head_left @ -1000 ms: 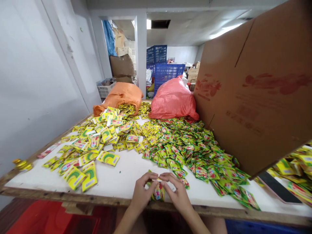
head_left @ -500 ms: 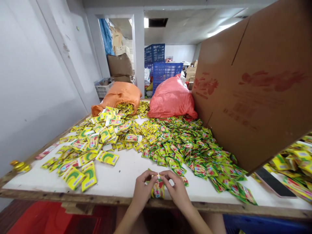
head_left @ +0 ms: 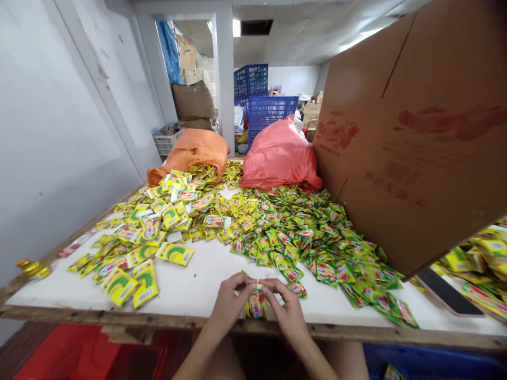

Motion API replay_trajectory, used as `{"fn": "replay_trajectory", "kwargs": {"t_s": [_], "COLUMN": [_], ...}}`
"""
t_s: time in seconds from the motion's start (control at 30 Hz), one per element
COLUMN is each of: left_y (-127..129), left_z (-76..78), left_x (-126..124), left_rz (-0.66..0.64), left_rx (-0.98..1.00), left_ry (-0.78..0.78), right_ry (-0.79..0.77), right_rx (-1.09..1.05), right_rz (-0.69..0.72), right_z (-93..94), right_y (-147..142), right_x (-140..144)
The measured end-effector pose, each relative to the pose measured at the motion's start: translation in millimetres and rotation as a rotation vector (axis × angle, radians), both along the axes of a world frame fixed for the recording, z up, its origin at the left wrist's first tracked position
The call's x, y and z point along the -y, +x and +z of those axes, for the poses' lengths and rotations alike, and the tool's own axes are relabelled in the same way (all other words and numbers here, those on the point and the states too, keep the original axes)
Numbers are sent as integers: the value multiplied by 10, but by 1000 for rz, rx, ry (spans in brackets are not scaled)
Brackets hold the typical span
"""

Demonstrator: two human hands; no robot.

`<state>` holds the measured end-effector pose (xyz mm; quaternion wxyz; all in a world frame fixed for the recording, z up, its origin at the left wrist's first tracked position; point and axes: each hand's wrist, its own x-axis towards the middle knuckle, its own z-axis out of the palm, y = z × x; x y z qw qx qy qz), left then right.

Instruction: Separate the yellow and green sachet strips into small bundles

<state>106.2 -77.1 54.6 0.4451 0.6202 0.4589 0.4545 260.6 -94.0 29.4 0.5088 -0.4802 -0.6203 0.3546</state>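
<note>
At the table's near edge, both hands pinch the top end of a small yellow printed box. Its face carries red fruit pictures and lettering. My left hand grips the top left side between thumb and fingertips. On the top right side, my right hand is closed in the same pinch. The fingers cover much of the top end. Right behind my hands, a few green sachets lie at the front of a large heap of sachets. To the left is a pile of yellow boxes, some with white flaps showing.
An orange sack spills small yellow packets at the back, beside a red sack. A large cardboard carton leans over the right side. Near it lies a phone. A gold-coloured object sits at the left edge.
The view has shifted slightly. Both hands keep their pinch on the small box's top end, with only a slight movement of the fingers.
</note>
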Motion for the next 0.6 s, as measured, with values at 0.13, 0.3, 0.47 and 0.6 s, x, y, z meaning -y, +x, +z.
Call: {"fn": "replay_trajectory", "kwargs": {"t_s": [0.13, 0.3, 0.47, 0.6], "left_y": [-42, -37, -9, 32], "left_z": [-90, -195, -250, -328], "left_x": [45, 104, 130, 183], "left_rz": [-55, -38, 25, 69], "left_rx": [49, 120, 105, 78], "left_ry": [-21, -59, 17, 74], "right_ry": [29, 100, 105, 109], "right_rx": [19, 53, 48, 28], "right_rz": [11, 17, -14, -36], "right_z": [-7, -69, -58, -73], "right_y": [24, 36, 8, -53], "right_x": [27, 76, 100, 124]}}
